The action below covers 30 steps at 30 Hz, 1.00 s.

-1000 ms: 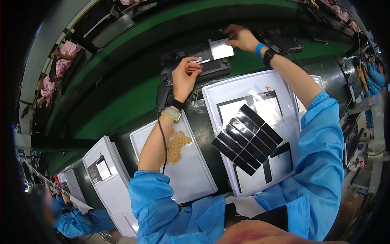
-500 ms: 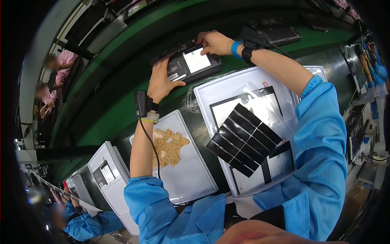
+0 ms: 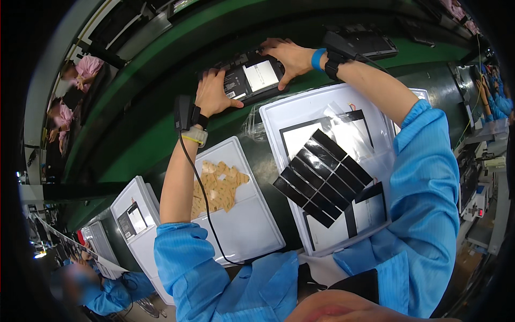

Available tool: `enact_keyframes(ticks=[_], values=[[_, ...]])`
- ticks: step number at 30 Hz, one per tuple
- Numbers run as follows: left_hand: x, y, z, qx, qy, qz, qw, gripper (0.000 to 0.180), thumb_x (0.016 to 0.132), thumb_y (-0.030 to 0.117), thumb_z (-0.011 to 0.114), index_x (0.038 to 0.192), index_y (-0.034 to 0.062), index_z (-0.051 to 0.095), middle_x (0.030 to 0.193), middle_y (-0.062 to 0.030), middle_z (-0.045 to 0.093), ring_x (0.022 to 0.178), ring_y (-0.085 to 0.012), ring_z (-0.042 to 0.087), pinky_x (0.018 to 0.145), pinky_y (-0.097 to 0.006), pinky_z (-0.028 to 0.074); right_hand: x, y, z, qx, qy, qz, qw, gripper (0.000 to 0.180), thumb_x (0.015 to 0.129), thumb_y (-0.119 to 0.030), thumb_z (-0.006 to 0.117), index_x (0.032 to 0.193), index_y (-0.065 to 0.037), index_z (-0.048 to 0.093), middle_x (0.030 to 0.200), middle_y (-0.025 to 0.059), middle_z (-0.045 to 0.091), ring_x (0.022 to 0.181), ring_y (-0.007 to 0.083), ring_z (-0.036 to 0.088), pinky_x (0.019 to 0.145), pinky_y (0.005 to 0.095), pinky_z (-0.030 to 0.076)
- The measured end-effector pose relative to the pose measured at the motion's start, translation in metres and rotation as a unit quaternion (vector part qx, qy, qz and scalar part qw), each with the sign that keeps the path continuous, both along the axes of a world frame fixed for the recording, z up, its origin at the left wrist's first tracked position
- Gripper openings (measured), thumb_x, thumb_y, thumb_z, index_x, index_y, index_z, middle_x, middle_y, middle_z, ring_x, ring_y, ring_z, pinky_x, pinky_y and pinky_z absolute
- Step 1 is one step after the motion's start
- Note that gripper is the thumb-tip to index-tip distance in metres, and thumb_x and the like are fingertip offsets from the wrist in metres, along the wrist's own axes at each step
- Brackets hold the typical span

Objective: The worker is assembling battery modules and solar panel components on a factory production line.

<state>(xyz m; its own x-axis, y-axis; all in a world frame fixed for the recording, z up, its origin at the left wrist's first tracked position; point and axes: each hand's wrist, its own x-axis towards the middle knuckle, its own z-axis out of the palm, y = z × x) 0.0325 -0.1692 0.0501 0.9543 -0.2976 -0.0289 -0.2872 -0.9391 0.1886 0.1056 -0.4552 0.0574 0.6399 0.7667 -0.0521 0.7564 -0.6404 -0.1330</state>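
A black laptop base (image 3: pixel 234 83), its inside facing up with a silver-white panel (image 3: pixel 262 75) in it, sits on the green bench at the far middle. My left hand (image 3: pixel 212 96) grips its left end, fingers over the top and thumb stretched along the near edge. Around the right end is my right hand (image 3: pixel 291 58), with its thumb at the near side and its fingers at the far corner. Closer to me, a sheet of black rectangular strips (image 3: pixel 323 180) lies askew over a white tray (image 3: pixel 266 115) holding flat white-and-black parts (image 3: pixel 370 209) and clear plastic film.
Left of it, another white tray (image 3: pixel 263 225) carries a pile of tan adhesive pieces (image 3: pixel 221 185). A further white tray (image 3: pixel 129 201) stands at the left. Another black laptop base (image 3: pixel 365 42) lies at the far right. A black cable (image 3: pixel 206 206) hangs from my left wrist. Co-workers sit around.
My right hand has shifted from the panel's far corner to spread around the right end, its thumb now at the near edge. The laptop base has moved slightly away and sits lower.
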Motion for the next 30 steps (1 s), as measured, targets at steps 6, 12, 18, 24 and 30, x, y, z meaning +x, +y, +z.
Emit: enact_keyframes(ticks=[6,12,18,24,30], values=[[0.002,0.048,-0.067,0.002,-0.081,-0.061,0.995,0.114,0.078,0.08,0.068,0.159,0.0063,0.038,0.167,-0.0225,0.03,0.155,-0.041,0.026,0.126,-0.055,0.02,-0.004,-0.001,-0.014,-0.085,-0.071,0.038,0.993,0.107,0.078,-0.074,0.073,0.157,-0.008,0.043,0.167,0.025,0.023,0.156,0.0428,0.019,0.121,0.0612,0.025],[-0.021,0.03,-0.074,-0.033,-0.229,-0.048,0.972,0.088,0.087,0.065,0.07,0.142,-0.0026,0.057,0.146,-0.0221,0.058,0.134,-0.0397,0.054,0.114,-0.051,0.04,0.003,0.008,-0.011,-0.101,-0.041,0.094,0.99,0.089,0.086,-0.072,0.065,0.146,-0.008,0.055,0.158,0.0263,0.038,0.147,0.0453,0.035,0.112,0.064,0.037],[-0.072,0.059,-0.071,0.059,-0.217,-0.011,0.974,0.078,0.095,0.054,0.065,0.143,-0.006,0.054,0.151,-0.026,0.051,0.147,-0.0437,0.041,0.123,-0.053,0.028,-0.001,0.009,0.011,-0.101,0.09,0.08,0.988,0.047,0.087,-0.025,0.08,0.132,-0.019,0.072,0.164,0.0196,0.038,0.151,0.047,0.029,0.123,0.0558,0.028],[-0.198,0.173,0.044,-0.035,-0.153,0.037,0.987,0.05,0.096,0.03,0.071,0.137,0.0027,0.062,0.14,-0.0212,0.063,0.133,-0.0384,0.057,0.112,-0.046,0.045,-0.009,-0.019,0.058,0.061,0.253,0.028,0.965,0.029,0.088,-0.007,0.075,0.117,-0.004,0.077,0.125,0.0194,0.071,0.112,0.0279,0.07,0.101,0.0384,0.053],[-0.375,0.385,0.05,0.023,-0.053,0.285,0.957,0.097,0.074,0.042,0.088,0.154,0.0053,0.046,0.151,-0.0292,0.05,0.14,-0.0466,0.047,0.115,-0.045,0.042,-0.032,-0.028,0.114,0.148,0.206,-0.004,0.967,0.03,0.096,-0.006,0.069,0.124,0.003,0.072,0.116,0.0145,0.075,0.108,0.0205,0.071,0.099,0.0329,0.055]])
